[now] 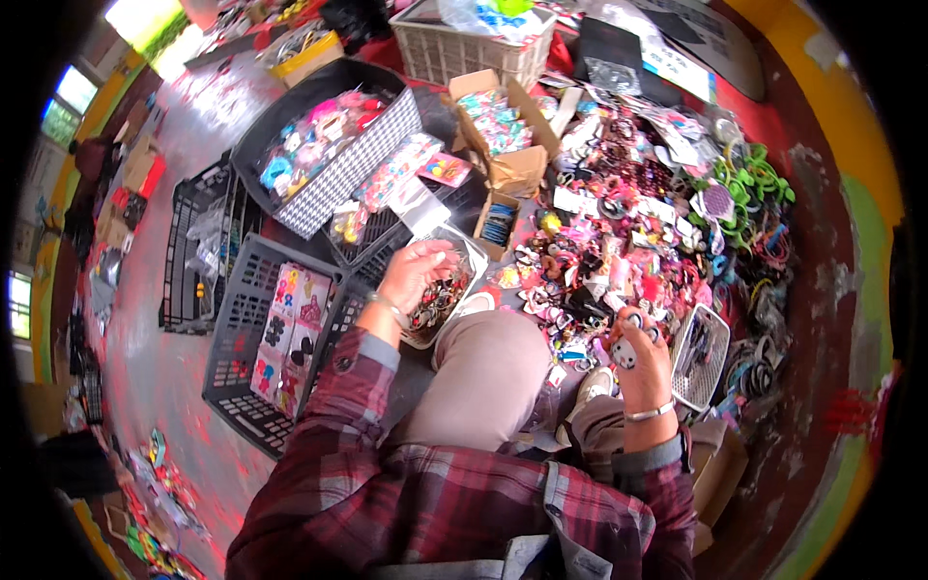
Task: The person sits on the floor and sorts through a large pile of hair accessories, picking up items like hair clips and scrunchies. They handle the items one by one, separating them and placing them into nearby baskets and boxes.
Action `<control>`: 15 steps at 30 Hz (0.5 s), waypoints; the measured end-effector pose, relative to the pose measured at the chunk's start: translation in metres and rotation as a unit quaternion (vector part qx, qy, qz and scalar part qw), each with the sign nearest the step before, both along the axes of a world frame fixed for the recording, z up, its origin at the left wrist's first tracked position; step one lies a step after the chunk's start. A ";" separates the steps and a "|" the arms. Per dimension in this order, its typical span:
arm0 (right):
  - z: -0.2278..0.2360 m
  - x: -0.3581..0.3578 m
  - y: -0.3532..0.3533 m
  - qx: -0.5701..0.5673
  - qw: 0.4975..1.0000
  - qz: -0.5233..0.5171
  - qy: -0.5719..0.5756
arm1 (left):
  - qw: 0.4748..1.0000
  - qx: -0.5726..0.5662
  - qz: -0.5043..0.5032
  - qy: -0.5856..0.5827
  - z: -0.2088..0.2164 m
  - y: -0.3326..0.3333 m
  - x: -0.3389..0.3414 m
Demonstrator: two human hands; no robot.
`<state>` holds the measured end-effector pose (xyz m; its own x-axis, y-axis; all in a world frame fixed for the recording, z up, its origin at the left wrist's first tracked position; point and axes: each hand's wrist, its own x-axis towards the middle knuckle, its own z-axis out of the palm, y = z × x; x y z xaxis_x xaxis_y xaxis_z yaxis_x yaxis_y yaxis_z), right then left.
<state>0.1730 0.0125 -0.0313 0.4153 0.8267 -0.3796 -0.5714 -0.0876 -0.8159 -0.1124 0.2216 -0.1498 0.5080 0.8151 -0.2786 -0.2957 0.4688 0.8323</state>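
the right hand grips a white piece with dark spots, its fingers closed around it. the heap of small accessories spreads just beyond that hand, so a loosened hold could drop the piece among lookalike bits, where it would be hard to pick out again. a small white basket sits just to the right of the same hand; a sideways swing of the wrist might knock it.

the left hand is over a pale basket of mixed trinkets, fingers half curled; i cannot tell whether they pinch anything. the person's knee is close beside that basket, below the hand, and a shift of the leg could tip it. the white card just beyond the left fingertips might slide if brushed.
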 end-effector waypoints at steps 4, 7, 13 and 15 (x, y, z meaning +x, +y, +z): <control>0.011 0.010 0.003 0.006 0.999 -0.028 0.044 | 0.985 0.117 -0.127 0.016 0.099 0.006 0.017; 0.012 0.023 0.010 0.035 0.998 0.003 0.046 | 0.961 0.158 -0.224 -0.038 0.167 0.000 0.041; 0.011 0.030 0.023 0.112 0.969 0.103 0.193 | 0.911 0.160 -0.373 -0.075 0.252 -0.037 0.106; 0.023 0.027 0.016 0.127 0.961 0.114 0.218 | 0.902 0.171 -0.392 -0.051 0.255 -0.044 0.123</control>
